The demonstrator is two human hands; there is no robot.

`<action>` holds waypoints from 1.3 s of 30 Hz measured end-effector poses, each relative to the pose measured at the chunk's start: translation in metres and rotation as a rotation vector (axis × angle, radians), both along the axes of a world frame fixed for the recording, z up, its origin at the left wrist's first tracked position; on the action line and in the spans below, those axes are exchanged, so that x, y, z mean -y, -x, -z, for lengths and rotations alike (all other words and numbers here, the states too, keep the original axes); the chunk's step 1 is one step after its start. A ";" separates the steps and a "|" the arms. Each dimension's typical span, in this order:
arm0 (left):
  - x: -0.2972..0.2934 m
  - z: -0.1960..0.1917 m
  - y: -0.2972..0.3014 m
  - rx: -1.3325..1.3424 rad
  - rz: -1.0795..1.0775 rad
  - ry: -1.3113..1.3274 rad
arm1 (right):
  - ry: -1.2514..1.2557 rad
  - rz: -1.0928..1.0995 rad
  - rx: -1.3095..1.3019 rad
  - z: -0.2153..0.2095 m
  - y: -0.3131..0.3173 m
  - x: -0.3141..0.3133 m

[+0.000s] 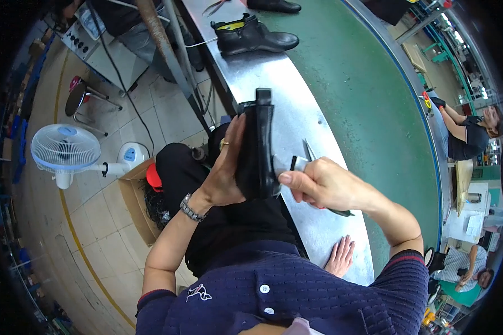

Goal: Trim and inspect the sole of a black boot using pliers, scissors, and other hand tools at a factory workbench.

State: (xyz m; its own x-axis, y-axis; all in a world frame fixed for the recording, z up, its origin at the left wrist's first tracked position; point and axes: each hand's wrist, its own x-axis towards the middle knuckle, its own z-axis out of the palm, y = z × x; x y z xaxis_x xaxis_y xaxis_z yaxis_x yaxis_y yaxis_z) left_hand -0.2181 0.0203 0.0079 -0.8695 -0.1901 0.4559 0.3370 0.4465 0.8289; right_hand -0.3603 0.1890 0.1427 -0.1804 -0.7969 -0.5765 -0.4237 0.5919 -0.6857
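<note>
My left hand (pixel 227 167), with a watch on its wrist, holds a black boot (pixel 255 148) from its left side, fingers along the upper. The boot stands on edge above my lap, its sole edge turned to the right. My right hand (pixel 324 187) is closed round a small tool (pixel 299 163) with a pale, metal-looking end and a black edge. That end is at the boot's right side; whether it touches cannot be made out. A pointed metal blade (pixel 308 148) shows beyond my right hand. Whether it belongs to the held tool is unclear.
Along the metal bench edge (pixel 279 84) stands another black boot (pixel 254 39) with yellow lining. A green belt surface (pixel 346 100) runs beside it. Another person's hand (pixel 341 257) rests on the metal. A fan (pixel 67 148), stool (pixel 75 100) and cardboard box (pixel 129 192) are at left.
</note>
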 end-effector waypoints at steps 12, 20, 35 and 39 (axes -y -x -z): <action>-0.029 0.040 -0.026 -0.071 -0.064 0.075 | -0.013 0.401 0.106 0.090 0.009 -0.057; -0.029 0.022 -0.030 -0.107 -0.110 0.073 | 0.114 0.243 -0.673 0.180 0.029 -0.043; -0.031 -0.030 -0.024 0.230 0.079 -0.604 | 0.561 0.044 0.224 0.081 -0.004 -0.038; -0.027 -0.054 0.015 0.389 0.207 -0.866 | 0.801 0.632 0.432 0.095 -0.005 -0.053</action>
